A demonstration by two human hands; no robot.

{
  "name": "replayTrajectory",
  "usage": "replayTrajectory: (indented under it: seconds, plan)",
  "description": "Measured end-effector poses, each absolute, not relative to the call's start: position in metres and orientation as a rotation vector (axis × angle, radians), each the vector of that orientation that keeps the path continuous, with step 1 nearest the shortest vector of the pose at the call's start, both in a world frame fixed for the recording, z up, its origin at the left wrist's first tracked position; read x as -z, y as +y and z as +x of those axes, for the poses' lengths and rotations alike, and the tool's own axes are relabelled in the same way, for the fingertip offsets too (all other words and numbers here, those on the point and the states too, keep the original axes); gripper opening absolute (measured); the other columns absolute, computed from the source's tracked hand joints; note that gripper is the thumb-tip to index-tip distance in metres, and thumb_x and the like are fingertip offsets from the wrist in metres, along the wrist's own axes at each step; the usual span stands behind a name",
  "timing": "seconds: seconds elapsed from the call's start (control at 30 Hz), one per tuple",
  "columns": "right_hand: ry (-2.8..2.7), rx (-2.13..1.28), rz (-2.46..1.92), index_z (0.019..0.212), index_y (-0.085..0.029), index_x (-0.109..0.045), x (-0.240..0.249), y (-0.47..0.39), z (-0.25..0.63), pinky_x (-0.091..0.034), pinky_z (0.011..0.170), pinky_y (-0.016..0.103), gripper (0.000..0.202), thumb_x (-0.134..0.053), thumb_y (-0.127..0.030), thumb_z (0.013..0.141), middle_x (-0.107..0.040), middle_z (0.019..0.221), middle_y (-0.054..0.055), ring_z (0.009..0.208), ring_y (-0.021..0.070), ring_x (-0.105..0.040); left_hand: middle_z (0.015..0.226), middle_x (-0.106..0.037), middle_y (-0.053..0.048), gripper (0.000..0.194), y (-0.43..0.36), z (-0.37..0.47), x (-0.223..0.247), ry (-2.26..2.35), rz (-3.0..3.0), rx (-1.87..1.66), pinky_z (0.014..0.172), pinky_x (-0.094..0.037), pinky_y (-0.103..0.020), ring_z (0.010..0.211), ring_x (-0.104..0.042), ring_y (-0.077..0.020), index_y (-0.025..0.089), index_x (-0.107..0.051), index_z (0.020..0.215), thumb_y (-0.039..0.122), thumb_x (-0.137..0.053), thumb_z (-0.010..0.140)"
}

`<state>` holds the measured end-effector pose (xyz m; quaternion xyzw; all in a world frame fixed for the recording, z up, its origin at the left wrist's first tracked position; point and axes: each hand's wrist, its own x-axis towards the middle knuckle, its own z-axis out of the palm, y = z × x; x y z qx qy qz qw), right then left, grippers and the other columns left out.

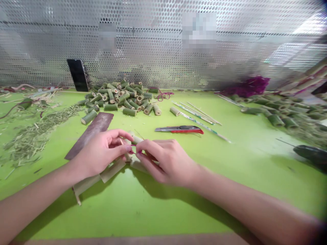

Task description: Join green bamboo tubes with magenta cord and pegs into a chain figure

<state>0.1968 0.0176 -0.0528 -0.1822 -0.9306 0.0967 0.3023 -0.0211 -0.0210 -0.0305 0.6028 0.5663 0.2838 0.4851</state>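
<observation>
Close together over the table's middle, both hands have a thin purple string [133,145] stretched between their fingertips. My left hand [98,151] pinches one side of it, thumb against bent fingers. With its thumb and index finger, my right hand [167,160] grips the other side. Below and between them lie several pale bamboo pieces [113,170], joined in a row and partly covered by the hands. A thin stick [77,197] pokes out at the row's left end. Behind the left wrist rests a dark brown flat strip [90,134], perhaps sandpaper.
A red box cutter [182,129] lies beyond my right hand, near thin sticks [196,114]. Behind is a heap of green bamboo pieces [122,97], with a phone [78,75] propped on the perforated wall. Shavings [46,129] spread left; a dark pointed tool [310,153] lies right.
</observation>
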Motion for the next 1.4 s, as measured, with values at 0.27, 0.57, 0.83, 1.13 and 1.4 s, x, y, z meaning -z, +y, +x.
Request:
replayTrajectory:
  seconds: [0.27,0.57,0.83,1.13,1.4]
  plan:
    - [-2.32,-0.717,-0.879,0.093,-0.019,-0.058,0.048,0.014,0.19,-0.027,0.051,0.023,0.012,-0.05,-0.027,0.097,-0.047,0.053,-0.008,0.045,0.0084,-0.037,0.092,-0.078,0.001,0.021,-0.026,-0.019,0.036,1.399,1.624,-0.768,0.074,-0.06,-0.031,0.087,-0.076,-0.0201,0.028,-0.066,0.111,0.041,-0.063,0.095]
    - [-2.096,-1.139,-1.02,0.093,-0.02,-0.059,0.049,0.022,0.184,-0.022,0.046,0.023,0.019,-0.055,-0.038,0.096,-0.044,0.051,-0.01,0.046,0.0088,-0.033,0.095,-0.081,0.003,0.017,-0.029,-0.014,0.037,1.424,1.816,-0.869,0.069,-0.062,-0.025,0.087,-0.077,-0.0182,0.03,-0.063,0.113,0.036,-0.061,0.097]
    - [-2.077,-1.026,-0.998,0.085,-0.019,-0.066,0.051,0.018,0.182,-0.021,0.048,0.024,0.019,-0.061,-0.035,0.093,-0.038,0.051,-0.01,0.047,0.0079,-0.029,0.097,-0.08,0.0,0.021,-0.03,-0.014,0.039,1.404,1.796,-0.891,0.066,-0.062,-0.023,0.083,-0.077,-0.0172,0.028,-0.061,0.116,0.039,-0.061,0.098]
    - [-2.035,-1.014,-0.97,0.083,-0.018,-0.075,0.049,0.016,0.181,-0.021,0.046,0.024,0.02,-0.062,-0.032,0.092,-0.036,0.049,-0.009,0.046,0.0074,-0.027,0.097,-0.08,-0.001,0.026,-0.032,-0.013,0.04,1.397,1.765,-0.913,0.066,-0.061,-0.024,0.086,-0.077,-0.0187,0.027,-0.06,0.118,0.043,-0.062,0.097]
    - [-2.012,-1.091,-1.011,0.092,-0.017,-0.079,0.048,0.016,0.182,-0.019,0.043,0.024,0.024,-0.063,-0.035,0.09,-0.034,0.048,-0.009,0.045,0.0078,-0.026,0.096,-0.08,-0.001,0.023,-0.032,-0.012,0.039,1.412,1.813,-0.929,0.065,-0.06,-0.025,0.085,-0.077,-0.0192,0.027,-0.061,0.117,0.04,-0.062,0.098]
